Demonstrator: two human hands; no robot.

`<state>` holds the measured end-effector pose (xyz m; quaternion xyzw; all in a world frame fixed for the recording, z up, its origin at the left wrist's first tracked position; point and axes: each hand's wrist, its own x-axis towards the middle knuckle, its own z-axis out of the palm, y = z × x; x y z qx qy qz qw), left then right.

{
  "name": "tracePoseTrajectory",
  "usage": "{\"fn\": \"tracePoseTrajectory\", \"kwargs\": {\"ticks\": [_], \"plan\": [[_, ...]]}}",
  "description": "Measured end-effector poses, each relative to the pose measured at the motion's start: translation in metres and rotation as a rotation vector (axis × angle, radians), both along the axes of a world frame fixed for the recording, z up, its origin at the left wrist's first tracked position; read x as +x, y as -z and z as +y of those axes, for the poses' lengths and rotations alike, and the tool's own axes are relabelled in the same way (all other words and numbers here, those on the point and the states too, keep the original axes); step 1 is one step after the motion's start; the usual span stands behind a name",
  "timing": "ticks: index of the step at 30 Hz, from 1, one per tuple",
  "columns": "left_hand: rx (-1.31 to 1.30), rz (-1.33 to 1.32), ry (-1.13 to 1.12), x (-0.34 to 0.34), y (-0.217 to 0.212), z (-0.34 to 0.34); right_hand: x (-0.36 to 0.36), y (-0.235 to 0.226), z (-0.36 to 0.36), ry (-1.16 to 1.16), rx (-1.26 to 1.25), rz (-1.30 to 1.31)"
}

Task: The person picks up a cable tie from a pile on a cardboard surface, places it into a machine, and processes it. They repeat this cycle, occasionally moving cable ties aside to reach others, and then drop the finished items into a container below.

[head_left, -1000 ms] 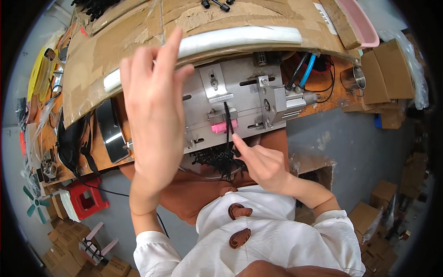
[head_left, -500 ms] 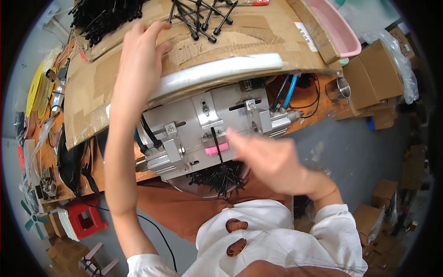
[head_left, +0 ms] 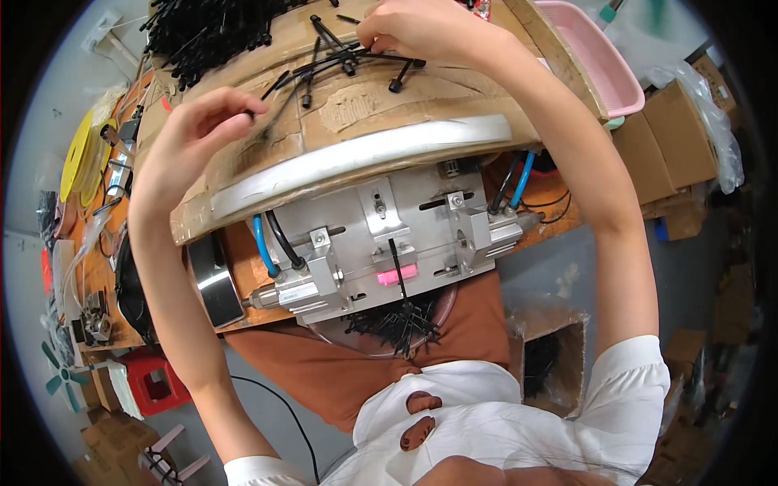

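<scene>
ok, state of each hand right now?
Left hand: closed in a pinch on a thin black rod.
Right hand: curled in at the loose black rods; can't tell if its grip has closed on one.

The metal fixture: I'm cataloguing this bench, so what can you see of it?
The metal fixture is a silvery, metallic-looking slotted plate, slightly askew in view. Each end carries metal blocks, with blue tubes and black tubes running to them. A bracket is bolted at its far middle; nearer sits a pink piece, a black rod crossing over it. Cardboard partly hides the far edge.
</scene>
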<state>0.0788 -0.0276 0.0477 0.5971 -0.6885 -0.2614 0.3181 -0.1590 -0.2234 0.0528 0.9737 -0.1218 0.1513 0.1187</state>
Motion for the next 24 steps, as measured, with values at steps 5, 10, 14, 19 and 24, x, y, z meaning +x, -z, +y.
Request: {"fn": "tracePoseTrajectory", "kwargs": {"ticks": [5, 10, 14, 19, 24], "plan": [[0.094, 0.241, -0.085, 0.023, 0.005, 0.037, -0.014, -0.022, 0.034, 0.104, -0.019, -0.024], [0.025, 0.326, -0.043, 0.011, 0.003, 0.039, -0.007, -0.024, 0.047, 0.223, 0.124, 0.102], [-0.092, 0.485, 0.046, 0.007, -0.001, 0.037, -0.022, -0.017, 0.037, 0.158, 0.008, 0.074], [-0.219, 0.453, 0.046, -0.014, -0.004, 0.043, -0.019, 0.004, 0.047, -0.04, 0.068, 0.106], [-0.47, -0.049, -0.229, -0.092, 0.035, 0.087, -0.056, 0.009, 0.043, 0.105, 0.639, -0.338]]}}
